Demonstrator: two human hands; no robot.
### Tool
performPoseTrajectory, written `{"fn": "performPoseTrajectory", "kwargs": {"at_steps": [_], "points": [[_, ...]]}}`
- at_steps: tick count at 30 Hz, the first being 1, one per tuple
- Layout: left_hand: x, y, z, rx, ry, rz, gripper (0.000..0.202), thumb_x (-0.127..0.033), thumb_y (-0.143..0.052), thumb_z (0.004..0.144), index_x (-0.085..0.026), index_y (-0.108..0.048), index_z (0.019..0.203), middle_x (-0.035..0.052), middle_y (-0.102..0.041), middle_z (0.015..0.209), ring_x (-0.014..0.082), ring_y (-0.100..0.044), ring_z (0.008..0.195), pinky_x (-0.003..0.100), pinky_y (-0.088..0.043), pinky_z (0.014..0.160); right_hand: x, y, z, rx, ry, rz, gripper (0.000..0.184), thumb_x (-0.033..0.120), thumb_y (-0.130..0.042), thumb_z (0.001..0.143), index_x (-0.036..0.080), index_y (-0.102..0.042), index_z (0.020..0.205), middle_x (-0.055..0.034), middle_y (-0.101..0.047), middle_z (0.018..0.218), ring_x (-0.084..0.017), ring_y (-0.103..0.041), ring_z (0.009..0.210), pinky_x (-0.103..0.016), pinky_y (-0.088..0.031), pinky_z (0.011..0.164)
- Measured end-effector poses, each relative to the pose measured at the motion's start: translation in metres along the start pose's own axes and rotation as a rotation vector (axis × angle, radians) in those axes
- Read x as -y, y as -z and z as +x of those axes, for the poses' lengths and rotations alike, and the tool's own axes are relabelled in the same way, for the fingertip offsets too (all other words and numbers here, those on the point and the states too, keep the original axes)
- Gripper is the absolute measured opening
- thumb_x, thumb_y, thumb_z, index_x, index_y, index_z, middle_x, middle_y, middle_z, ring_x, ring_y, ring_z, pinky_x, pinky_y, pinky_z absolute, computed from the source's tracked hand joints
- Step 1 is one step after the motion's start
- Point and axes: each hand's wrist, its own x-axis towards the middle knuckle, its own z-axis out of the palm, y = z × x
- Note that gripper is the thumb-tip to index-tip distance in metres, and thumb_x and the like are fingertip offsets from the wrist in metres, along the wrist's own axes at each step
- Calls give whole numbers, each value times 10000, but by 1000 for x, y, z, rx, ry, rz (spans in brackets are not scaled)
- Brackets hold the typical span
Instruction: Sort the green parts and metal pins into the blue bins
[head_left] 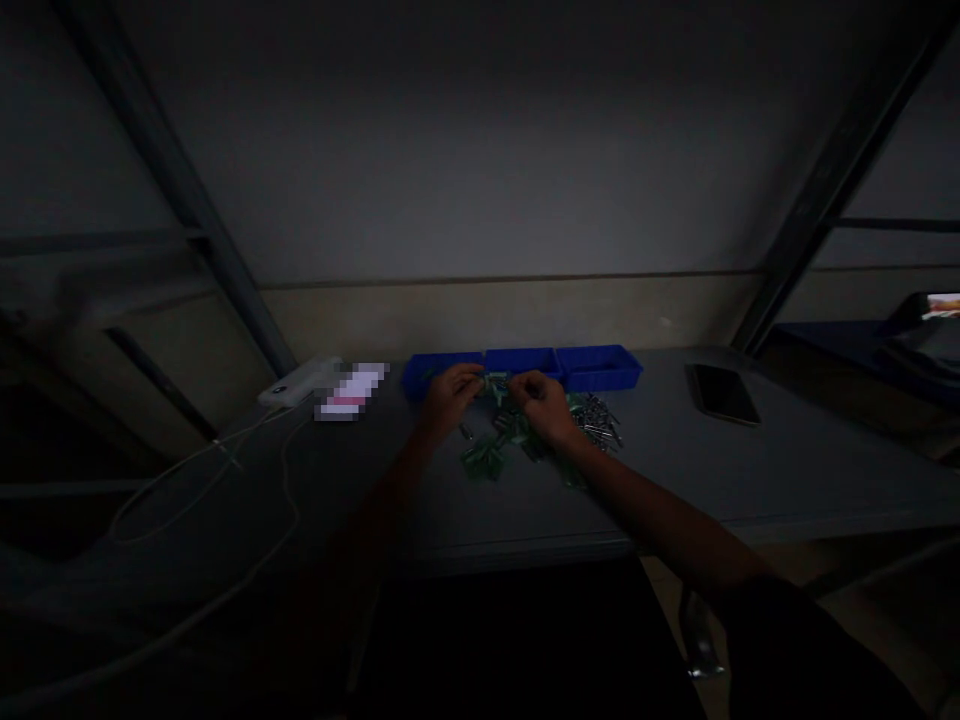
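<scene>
- While pinching green packet (495,383) in narrow-set fingers of left hand (450,396) and right hand (545,405), probably steadies it.
- Holds it just before blue bins (602,381).
- Has metal pins (600,425) close, likely for easy reach.

The bench (480,515) carries three blue bins (600,381), one dark-screened device (725,393) and one bright-screened device (352,391). Hands (448,398): two. Green packets (484,460), metal parts (600,424): several each, exact count indeterminable.
</scene>
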Motion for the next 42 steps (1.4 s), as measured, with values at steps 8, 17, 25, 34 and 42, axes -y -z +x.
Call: {"fn": "performPoseTrajectory", "kwargs": {"at_steps": [8, 17, 25, 34, 42], "points": [[-1, -6, -4, 49, 54, 31, 280, -428, -617, 659, -156, -580, 714, -19, -570, 546, 98, -529, 480, 200, -406, 452, 4, 6, 3, 6, -198, 78, 264, 450, -490, 736, 188, -523, 731, 38, -496, 497, -111, -450, 436, -224, -326, 444], [-6, -14, -6, 100, 296, -283, 186, -333, -577, 712, -150, -572, 745, 1, -615, 612, 100, -577, 531, 200, -445, 518, 8, 2, -7, 81, 45, -86, 197, 372, -522, 754, 191, -491, 680, 32, -497, 553, -104, -466, 508, -216, -333, 489], [-18, -8, -4, 38, 478, -452, 253, -381, -543, 744, -133, -586, 761, 49, -636, 635, 141, -612, 588, 235, -461, 563, 10, 5, -8, 50, 207, -219, 146, 298, -528, 770, 182, -507, 683, 15, -540, 621, -104, -489, 569, -219, -358, 554], [-12, -8, -8, 135, 310, -412, 189, -120, -620, 540, -130, -614, 729, 6, -631, 670, 113, -589, 653, 227, -450, 645, 4, 6, -4, 39, 208, -169, 97, 183, -466, 742, 170, -547, 792, -6, -567, 698, -114, -515, 614, -226, -393, 591], [-1, -10, -6, 77, 147, -196, 167, -208, -634, 582, -147, -595, 733, -2, -604, 640, 119, -558, 606, 240, -430, 599, 7, 10, -7, 149, 175, 43, 203, 130, -461, 658, 180, -630, 759, -20, -630, 812, -161, -580, 797, -280, -430, 735]]}}
